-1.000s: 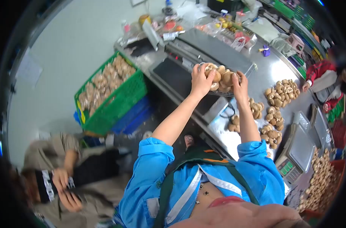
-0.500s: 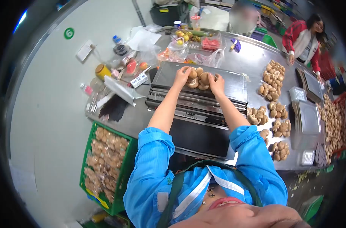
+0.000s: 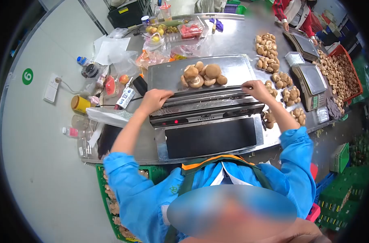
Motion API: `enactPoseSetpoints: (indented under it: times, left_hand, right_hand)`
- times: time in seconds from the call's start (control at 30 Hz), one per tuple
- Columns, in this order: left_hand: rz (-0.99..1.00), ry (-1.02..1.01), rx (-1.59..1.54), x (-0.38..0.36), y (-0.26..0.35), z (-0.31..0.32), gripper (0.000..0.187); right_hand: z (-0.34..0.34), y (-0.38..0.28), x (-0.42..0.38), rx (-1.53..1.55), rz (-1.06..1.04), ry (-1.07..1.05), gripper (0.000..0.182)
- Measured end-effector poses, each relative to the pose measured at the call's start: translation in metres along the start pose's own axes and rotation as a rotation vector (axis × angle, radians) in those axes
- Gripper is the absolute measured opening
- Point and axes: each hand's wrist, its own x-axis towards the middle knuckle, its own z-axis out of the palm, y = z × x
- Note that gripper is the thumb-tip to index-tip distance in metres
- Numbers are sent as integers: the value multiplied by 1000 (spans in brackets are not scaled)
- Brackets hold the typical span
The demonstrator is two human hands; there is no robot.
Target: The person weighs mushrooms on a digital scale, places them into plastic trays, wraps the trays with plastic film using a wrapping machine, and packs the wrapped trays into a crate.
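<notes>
1. Sleeves (image 3: 125, 170) of blue cloth are sitting rolled on our arms, and a green crate (image 3: 100, 178) of mushrooms is standing low on our left.
2. A flat black pad (image 3: 210, 137) is lying in front of us, and just past it a dark machine (image 3: 208, 116) is showing red lights.
3. We are resting our left hand (image 3: 155, 100) by the machine's left end, its fingers curling in, almost closed.
4. We are bringing our right hand's (image 3: 256, 89) thumb and fingertips close together by the right end. We cannot tell if either hand is pinching thin, clear wrap.
5. A heap of brown mushrooms (image 3: 202, 75) is sitting on the metal plate (image 3: 237, 67), past our hands and touching neither.
6. More mushroom piles (image 3: 291, 95) are lying on our right, beside two scales (image 3: 313, 79).
7. Farther off, a red box of fruit (image 3: 191, 30) is sitting on the table (image 3: 237, 34), and a person (image 3: 279, 10) in red is standing near the far scale.
</notes>
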Motion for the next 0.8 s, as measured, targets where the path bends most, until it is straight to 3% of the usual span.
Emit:
enactPoseSetpoints:
  times: [0.03,0.07,0.1,0.13,0.2,0.33,0.43,0.53,0.57,0.63,0.7,0.77,0.8]
  left_hand:
    - [3,-1,-2,-5,-2,-12,23]
    - [206,-132,203,-9,-5,-22,24]
    - [407,-264,408,-10,-8,-28,25]
    - [494,-264,509,-9,-11,-30,36]
    - [541,-275,493,2,-12,-28,41]
    - [561,-365,535,9,-11,-39,49]
    - [520,-445,521,-6,-18,-48,46]
    - [570,-301,532,-8,-24,-8,45]
    - [571,-240,500,-4,-25,5,44]
    - [483,-156,387,-2,-16,12,40]
    - [229,47,192,-21,1,9,33]
    - [13,304,-125,-24,36,-11,17]
    - [-43,495,-291,-8,52,-30,13]
  right_hand:
    - [-10,13,-4,-211,-131,-52,17]
    - [-13,34,-1,-334,-321,-133,23]
    - [-15,29,0,-334,-318,-131,23]
    - [-19,19,1,-490,-461,-189,28]
    - [-15,14,8,-725,-680,-298,46]
    - [9,9,26,-664,-794,-282,54]
    - [17,19,27,-592,-881,-137,51]
    - [25,24,29,-539,-920,-83,43]
    - [33,28,29,-536,-920,-78,43]
    - [48,35,21,-318,-703,63,26]
    - [58,39,-19,-336,-397,74,11]
    - [34,7,-57,406,16,-50,16]
    - [10,4,-43,683,-162,103,17]
